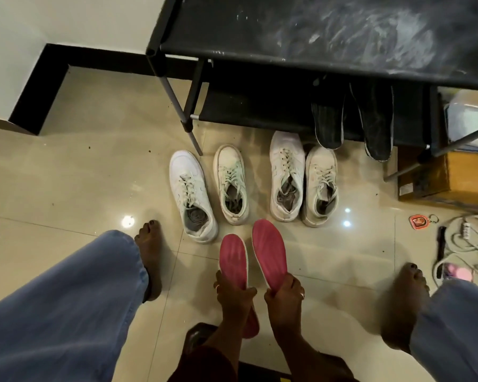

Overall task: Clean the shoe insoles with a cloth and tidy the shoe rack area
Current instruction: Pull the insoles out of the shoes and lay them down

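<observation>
I hold two pink insoles side by side over the tiled floor. My left hand (233, 295) grips the left pink insole (233, 257) around its middle. My right hand (286, 293) grips the heel end of the right pink insole (269, 248). Both insoles point away from me toward several white sneakers (231, 184) standing in a row on the floor. Two dark insoles (377, 119) lie on the lower shelf of the black shoe rack (287, 31), toes hanging over its front edge. No cloth is visible.
My bare feet (149, 260) and blue trouser legs frame the floor at left and right. A wooden box (453, 177) sits under the rack's right end. Cables (464, 244), a key ring (418, 221) and pink items lie at the right. A dark object (199, 336) is beneath my arms.
</observation>
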A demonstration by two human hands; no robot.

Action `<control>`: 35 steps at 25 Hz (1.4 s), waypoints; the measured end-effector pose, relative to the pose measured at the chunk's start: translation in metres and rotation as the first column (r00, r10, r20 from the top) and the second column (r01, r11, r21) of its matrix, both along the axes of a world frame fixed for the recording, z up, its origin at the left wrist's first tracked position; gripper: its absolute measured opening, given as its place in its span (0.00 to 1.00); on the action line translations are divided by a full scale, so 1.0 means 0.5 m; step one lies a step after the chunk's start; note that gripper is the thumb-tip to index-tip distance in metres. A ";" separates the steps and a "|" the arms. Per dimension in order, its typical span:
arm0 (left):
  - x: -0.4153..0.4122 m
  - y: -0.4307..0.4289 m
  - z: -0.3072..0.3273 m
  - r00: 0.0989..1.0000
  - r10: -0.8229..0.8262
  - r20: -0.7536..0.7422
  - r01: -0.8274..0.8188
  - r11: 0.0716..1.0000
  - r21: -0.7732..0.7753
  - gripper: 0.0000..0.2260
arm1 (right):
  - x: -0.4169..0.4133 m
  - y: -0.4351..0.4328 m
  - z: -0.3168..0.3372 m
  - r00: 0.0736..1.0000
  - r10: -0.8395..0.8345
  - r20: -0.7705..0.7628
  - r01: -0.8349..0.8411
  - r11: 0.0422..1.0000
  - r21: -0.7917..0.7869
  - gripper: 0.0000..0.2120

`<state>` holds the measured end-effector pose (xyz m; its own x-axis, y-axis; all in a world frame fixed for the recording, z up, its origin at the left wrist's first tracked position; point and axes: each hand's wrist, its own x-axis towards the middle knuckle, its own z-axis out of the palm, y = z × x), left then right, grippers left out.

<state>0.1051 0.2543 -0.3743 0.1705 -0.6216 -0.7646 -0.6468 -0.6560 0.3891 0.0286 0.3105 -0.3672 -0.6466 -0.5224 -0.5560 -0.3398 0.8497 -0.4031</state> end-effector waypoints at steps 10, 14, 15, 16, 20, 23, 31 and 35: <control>-0.028 -0.055 -0.148 0.978 -0.125 0.165 0.085 0.969 0.231 0.39 | -0.019 -0.063 -0.097 0.991 -0.027 0.133 0.007 0.989 0.147 0.26; -0.028 -0.066 -0.145 0.975 -0.145 0.167 0.106 0.969 0.221 0.46 | -0.025 -0.074 -0.117 0.991 -0.043 0.125 0.021 0.985 0.170 0.25; -0.029 -0.070 -0.142 0.967 -0.184 0.177 0.144 0.965 0.218 0.47 | -0.029 -0.077 -0.120 0.993 -0.017 0.120 -0.005 0.983 0.183 0.26; -0.029 -0.069 -0.140 0.941 -0.272 0.200 0.229 0.950 0.210 0.48 | -0.034 -0.078 -0.121 0.993 0.007 0.115 -0.029 0.981 0.192 0.26; -0.045 -0.055 -0.083 0.900 -0.328 0.286 0.302 0.944 0.132 0.42 | -0.056 -0.081 -0.097 0.995 0.073 0.063 -0.083 0.981 0.175 0.17; -0.072 -0.063 -0.046 0.759 -0.444 0.477 0.548 0.831 -0.098 0.40 | -0.090 -0.085 -0.058 0.970 0.227 -0.089 -0.209 0.962 0.179 0.13; -0.339 -0.191 0.162 0.889 -0.355 0.291 0.458 0.714 -0.529 0.27 | -0.317 -0.176 0.137 0.777 0.190 -0.601 -0.247 0.969 -0.013 0.14; -0.460 -0.273 0.220 0.876 -0.403 0.264 0.475 0.628 -0.617 0.26 | -0.441 -0.226 0.216 0.722 0.181 -0.668 -0.191 0.980 0.059 0.12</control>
<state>-0.1249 0.1177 -0.2645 -0.2092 -0.9680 -0.1384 -0.8457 0.1081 0.5225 -0.1921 0.1975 -0.2593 -0.7367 -0.6761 -0.0110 -0.6758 0.7368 -0.0222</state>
